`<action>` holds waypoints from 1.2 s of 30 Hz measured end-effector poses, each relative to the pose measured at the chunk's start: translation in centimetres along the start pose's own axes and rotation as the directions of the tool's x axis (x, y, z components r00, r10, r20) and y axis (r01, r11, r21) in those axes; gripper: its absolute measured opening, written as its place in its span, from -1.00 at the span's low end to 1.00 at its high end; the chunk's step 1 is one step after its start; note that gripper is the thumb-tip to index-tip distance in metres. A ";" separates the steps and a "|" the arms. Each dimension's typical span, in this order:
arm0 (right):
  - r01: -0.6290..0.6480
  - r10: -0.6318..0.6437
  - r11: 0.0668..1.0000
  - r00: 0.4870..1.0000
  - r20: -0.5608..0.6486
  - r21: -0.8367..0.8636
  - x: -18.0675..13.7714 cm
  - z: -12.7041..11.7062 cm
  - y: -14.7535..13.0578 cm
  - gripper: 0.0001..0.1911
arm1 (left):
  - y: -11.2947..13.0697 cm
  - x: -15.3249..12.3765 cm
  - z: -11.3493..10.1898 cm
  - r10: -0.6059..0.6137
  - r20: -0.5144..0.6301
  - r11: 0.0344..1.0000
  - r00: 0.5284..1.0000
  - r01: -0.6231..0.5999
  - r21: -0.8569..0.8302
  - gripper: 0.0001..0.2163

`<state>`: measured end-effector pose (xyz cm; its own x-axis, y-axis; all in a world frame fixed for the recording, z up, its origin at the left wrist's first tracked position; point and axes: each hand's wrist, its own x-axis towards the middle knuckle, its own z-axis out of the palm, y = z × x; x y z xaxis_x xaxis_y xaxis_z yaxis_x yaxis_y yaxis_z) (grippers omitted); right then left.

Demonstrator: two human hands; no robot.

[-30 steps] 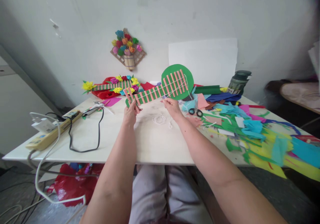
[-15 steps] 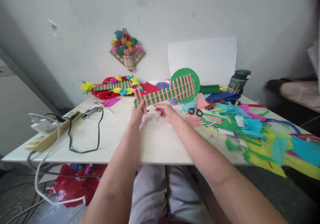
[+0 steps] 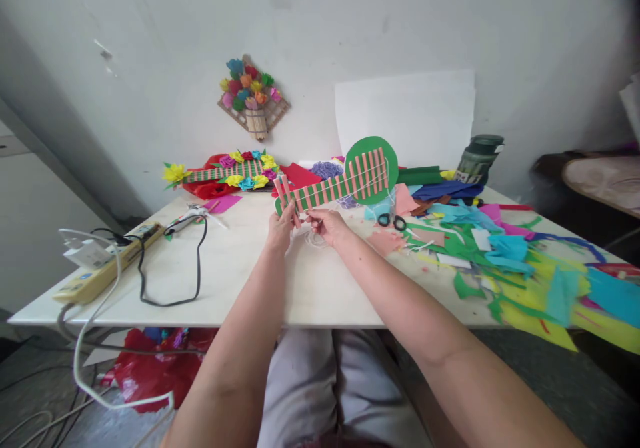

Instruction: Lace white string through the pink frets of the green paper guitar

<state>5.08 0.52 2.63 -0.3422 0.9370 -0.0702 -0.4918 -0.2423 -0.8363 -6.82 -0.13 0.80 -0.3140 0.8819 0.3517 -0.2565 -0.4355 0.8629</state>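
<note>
A green cardboard guitar shape [image 3: 395,175], with a round end and a narrow neck crossed by several pink paper rolls, is held up above the table. My left hand [image 3: 283,229] is closed around the neck's near left end, thumb on the front. White string [image 3: 367,185] runs along the rolls. My right hand [image 3: 325,225] is pinched below the neck, close to my left fingers, seemingly on the string, though its fingertips are partly hidden. Beneath it lies a loose coil of white string [image 3: 313,240] on the table. Black-handled scissors [image 3: 399,223] lie just right of the guitar.
Coloured paper scraps [image 3: 510,255] cover the table's right side; a dark green bottle [image 3: 479,160] stands behind. A finished guitar with paper flowers [image 3: 245,170] lies at the back left. A power strip [image 3: 95,278] with cables and a glue gun [image 3: 187,219] occupy the left.
My right hand has come left, nearer my left hand and the neck's end. The neck end has shifted slightly right with my left hand.
</note>
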 end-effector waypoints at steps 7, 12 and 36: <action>-0.033 0.037 0.998 0.996 0.084 -0.048 0.1 -0.3 0.0 -0.97 | 0.0 -0.1 -0.1 -0.009 -0.006 0.999 1.000 0.009 0.039 -0.72; 0.024 -0.025 1.000 0.989 0.149 0.011 0.0 -0.3 -0.4 -0.95 | 0.0 0.0 -0.2 -0.028 -0.030 0.996 0.999 0.031 0.086 -0.69; 0.167 -0.396 0.417 0.918 -0.013 -0.893 -1.1 1.5 -2.2 -0.62 | 0.6 0.0 0.0 -0.016 -0.126 0.994 0.992 0.029 0.104 -0.69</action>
<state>5.37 -0.36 5.34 -0.1092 0.9595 0.2595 0.4529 0.2804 -0.8463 -6.99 -0.40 1.27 -0.4228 0.8588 0.2892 -0.1688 -0.3881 0.9060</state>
